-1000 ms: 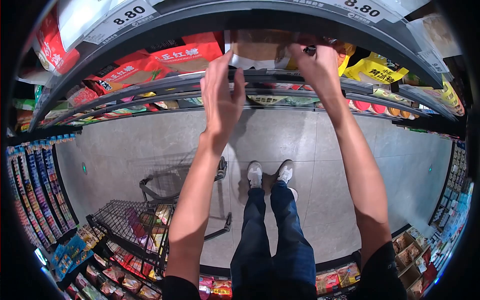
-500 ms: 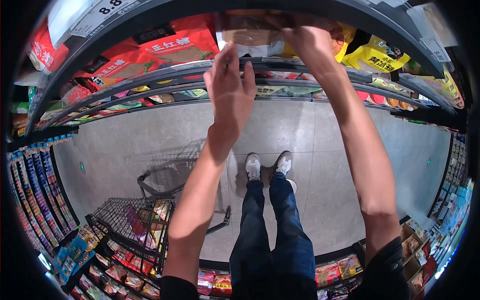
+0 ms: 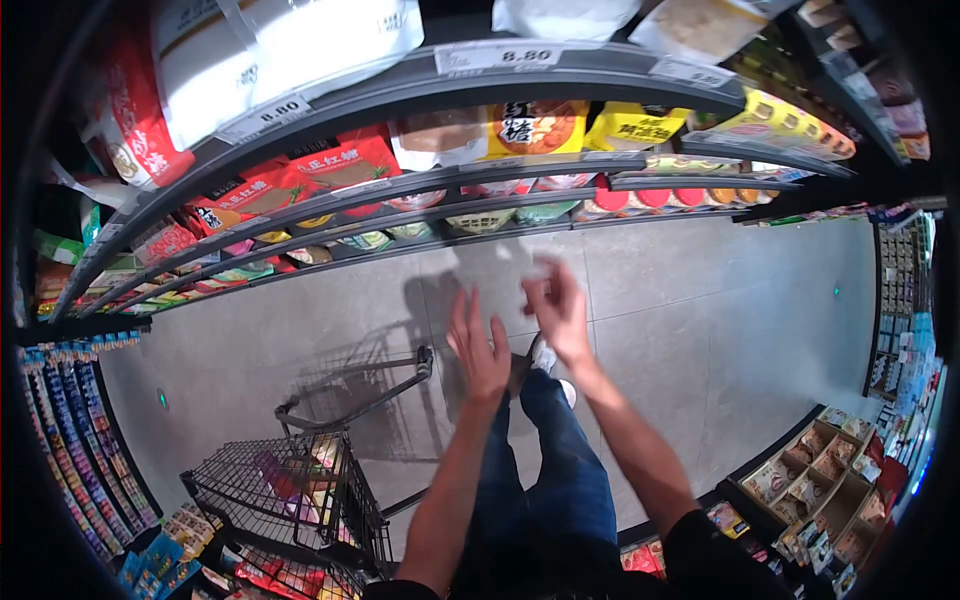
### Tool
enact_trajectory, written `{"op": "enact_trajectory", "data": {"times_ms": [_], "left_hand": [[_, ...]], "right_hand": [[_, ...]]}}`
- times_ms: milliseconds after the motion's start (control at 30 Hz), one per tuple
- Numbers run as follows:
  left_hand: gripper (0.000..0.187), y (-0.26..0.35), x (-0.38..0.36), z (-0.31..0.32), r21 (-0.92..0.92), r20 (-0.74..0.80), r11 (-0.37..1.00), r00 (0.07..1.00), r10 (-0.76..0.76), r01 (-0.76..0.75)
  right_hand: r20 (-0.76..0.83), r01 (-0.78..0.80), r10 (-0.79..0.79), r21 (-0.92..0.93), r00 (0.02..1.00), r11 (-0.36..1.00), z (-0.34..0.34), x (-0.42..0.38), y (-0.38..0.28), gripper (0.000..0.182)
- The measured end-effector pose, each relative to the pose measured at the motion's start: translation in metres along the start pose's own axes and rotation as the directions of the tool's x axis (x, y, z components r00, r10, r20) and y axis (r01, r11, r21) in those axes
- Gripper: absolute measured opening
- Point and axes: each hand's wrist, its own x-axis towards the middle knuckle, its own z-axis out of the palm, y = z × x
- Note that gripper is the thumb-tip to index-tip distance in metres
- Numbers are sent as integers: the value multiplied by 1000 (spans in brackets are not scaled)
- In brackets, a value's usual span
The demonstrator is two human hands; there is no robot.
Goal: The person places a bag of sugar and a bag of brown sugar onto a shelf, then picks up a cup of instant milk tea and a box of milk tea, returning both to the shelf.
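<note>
Both hands hang in the air over the grey floor, in front of the shelves. My left hand (image 3: 480, 350) is open, its fingers spread, and holds nothing. To its right, my right hand (image 3: 556, 308) is slightly blurred, with its fingers bent and apart and nothing between them. Beyond the hands, a shelf carries red bags (image 3: 345, 160), a white and brown bag (image 3: 437, 138), a yellow bag with a round picture (image 3: 537, 128) and another yellow bag (image 3: 636, 127). Neither hand touches a bag.
A black wire shopping cart (image 3: 270, 490) with several packages stands at the lower left, its handle (image 3: 360, 405) near my left arm. Price labels (image 3: 497, 56) line the upper shelf edge. A compartmented display (image 3: 815, 475) is at the lower right.
Both hands have come back from the shelf toward my body, and my right hand is off the bags. The view has shifted, showing more of the upper shelf and of the cart.
</note>
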Motion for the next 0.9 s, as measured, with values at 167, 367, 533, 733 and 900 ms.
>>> {"op": "enact_trajectory", "data": {"times_ms": [167,367,533,733,900], "left_hand": [[41,6,-151,-13,-82,82,994,994,-66,73],[30,27,-228,-52,-123,126,986,987,-101,117],[24,49,-263,-56,-106,137,988,986,-94,109],[28,118,-302,-107,-367,545,881,836,-58,300],[30,141,-304,-210,-397,381,894,923,-47,209]], "right_hand": [[-209,-351,306,-232,929,907,-115,-187,100,33],[-486,-931,821,40,300,363,-297,-451,189,27],[-240,-902,874,-20,422,430,-362,-521,208,33],[-139,-764,752,-114,645,635,-327,-475,167,35],[51,-426,437,-150,898,892,-267,-398,125,24]]}}
